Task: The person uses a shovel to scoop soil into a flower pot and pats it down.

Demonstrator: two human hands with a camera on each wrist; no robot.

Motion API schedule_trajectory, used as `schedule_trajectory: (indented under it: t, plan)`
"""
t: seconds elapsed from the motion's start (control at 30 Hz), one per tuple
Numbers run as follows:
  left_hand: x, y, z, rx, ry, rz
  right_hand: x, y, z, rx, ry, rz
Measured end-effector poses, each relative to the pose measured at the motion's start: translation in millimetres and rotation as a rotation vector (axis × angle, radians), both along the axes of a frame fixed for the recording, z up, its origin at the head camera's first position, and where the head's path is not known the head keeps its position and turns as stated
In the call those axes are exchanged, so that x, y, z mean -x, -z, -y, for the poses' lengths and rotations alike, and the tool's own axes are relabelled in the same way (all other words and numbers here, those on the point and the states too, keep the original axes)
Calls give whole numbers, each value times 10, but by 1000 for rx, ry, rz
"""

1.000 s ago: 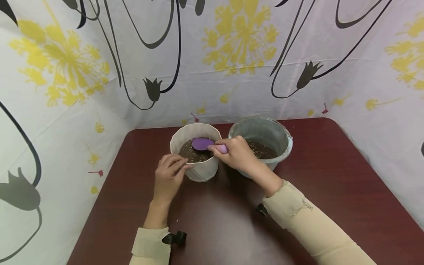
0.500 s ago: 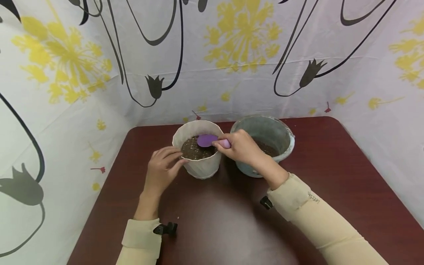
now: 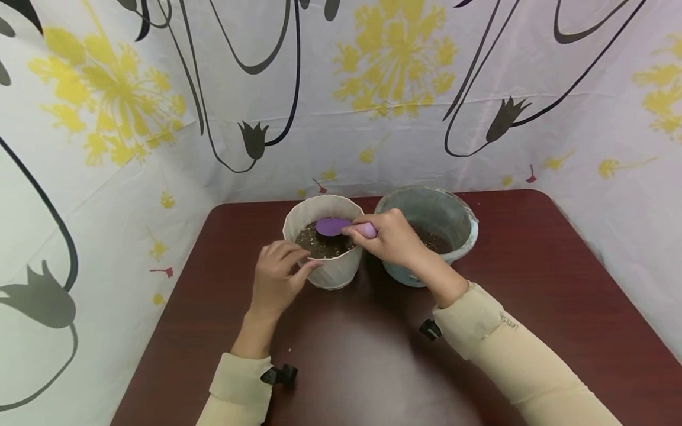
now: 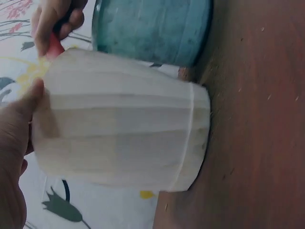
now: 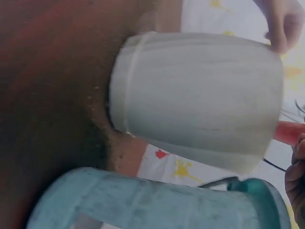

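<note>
A white fluted pot with dark soil inside stands on the table. At its near-left rim my left hand pinches the edge, thumb outside and fingers over the inner side. My right hand grips the pale handle of a small purple trowel. The trowel's oval blade lies over the soil inside the pot. In the left wrist view, the white pot stands upright, with my thumb against its outer wall. The handle looks reddish in the right wrist view, where the blade is hidden behind the pot wall.
A larger blue-green bucket stands close on the right, with some soil low inside it. Beneath both is a dark red-brown table, with a few crumbs in the wrist views. A patterned cloth hangs behind the table and along its sides.
The head view has shifted slightly. My right hand has moved the trowel blade a little within the white pot. My left hand stays at the pot's rim.
</note>
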State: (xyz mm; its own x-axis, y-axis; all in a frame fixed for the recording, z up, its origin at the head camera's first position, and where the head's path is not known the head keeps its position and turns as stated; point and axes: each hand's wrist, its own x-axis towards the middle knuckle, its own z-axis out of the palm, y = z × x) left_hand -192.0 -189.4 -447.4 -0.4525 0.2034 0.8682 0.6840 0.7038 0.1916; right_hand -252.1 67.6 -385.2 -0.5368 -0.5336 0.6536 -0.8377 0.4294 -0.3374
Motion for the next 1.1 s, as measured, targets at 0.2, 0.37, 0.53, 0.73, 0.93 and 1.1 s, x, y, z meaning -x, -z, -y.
schedule_trajectory:
  t: [0.2, 0.37, 0.53, 0.73, 0.93, 1.1]
  plan:
    - [24, -31, 83, 36, 6, 57, -4, 43, -43, -1, 38, 25]
    - [-14, 5, 6, 17, -19, 56, -25, 107, -13, -26, 24, 15]
    - [-20, -16, -36, 17, -23, 56, -27, 31, -23, 6, 18, 10]
    - [16, -69, 88, 30, -2, 67, -60, -14, -54, -12, 53, 33]
    - [-13, -59, -6, 27, -36, 73, -67, 59, -13, -35, 59, 33]
    - [-8, -27, -94, 31, -57, 63, -35, 68, -45, -16, 27, 30]
